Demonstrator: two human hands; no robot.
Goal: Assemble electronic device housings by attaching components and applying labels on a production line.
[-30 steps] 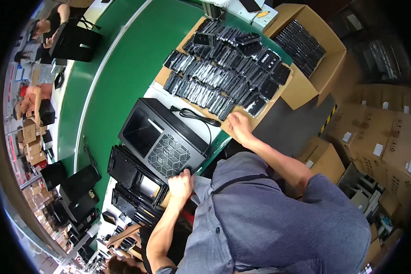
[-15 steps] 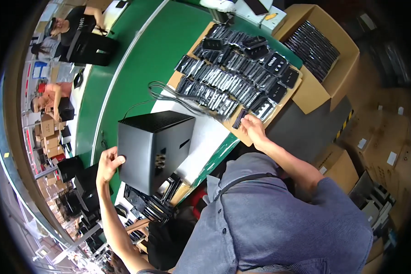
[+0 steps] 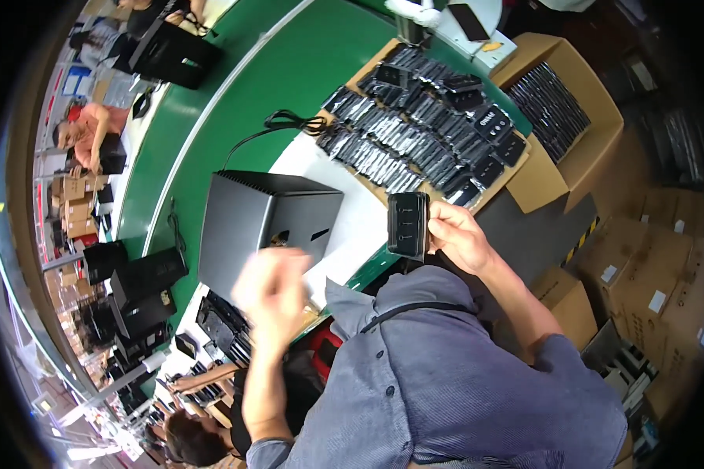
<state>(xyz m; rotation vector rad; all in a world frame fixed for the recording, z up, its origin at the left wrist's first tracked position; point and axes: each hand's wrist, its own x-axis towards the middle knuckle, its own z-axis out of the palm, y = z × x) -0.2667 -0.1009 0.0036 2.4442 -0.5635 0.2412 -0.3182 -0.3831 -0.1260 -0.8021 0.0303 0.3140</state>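
My right hand (image 3: 463, 238) grips a small flat black panel (image 3: 407, 225) by its right edge, in front of my chest. Several small marks run down the panel's face. My left hand (image 3: 272, 291) is smeared by motion, in front of the lower right part of a dark grey boxy housing (image 3: 233, 234). Whether it touches the housing, I cannot tell. The housing has a ribbed top and cut-outs in its right side, partly covered by my hand. Beyond it, a coiled black cable (image 3: 293, 121) lies on the bench. Rows of plastic-wrapped black panels (image 3: 403, 129) lie on a cardboard sheet.
An open carton (image 3: 602, 117) of dark flat pieces stands at the far right. The green bench (image 3: 266, 78) curves away to the left, with other black housings (image 3: 145, 289) along it. Co-workers sit across and to the left. Stacked cartons (image 3: 649, 266) stand on the right.
My right hand has brought a panel from the cardboard sheet's near edge toward my chest. My left hand has left the housing's left edge and swung right. The cable now lies coiled.
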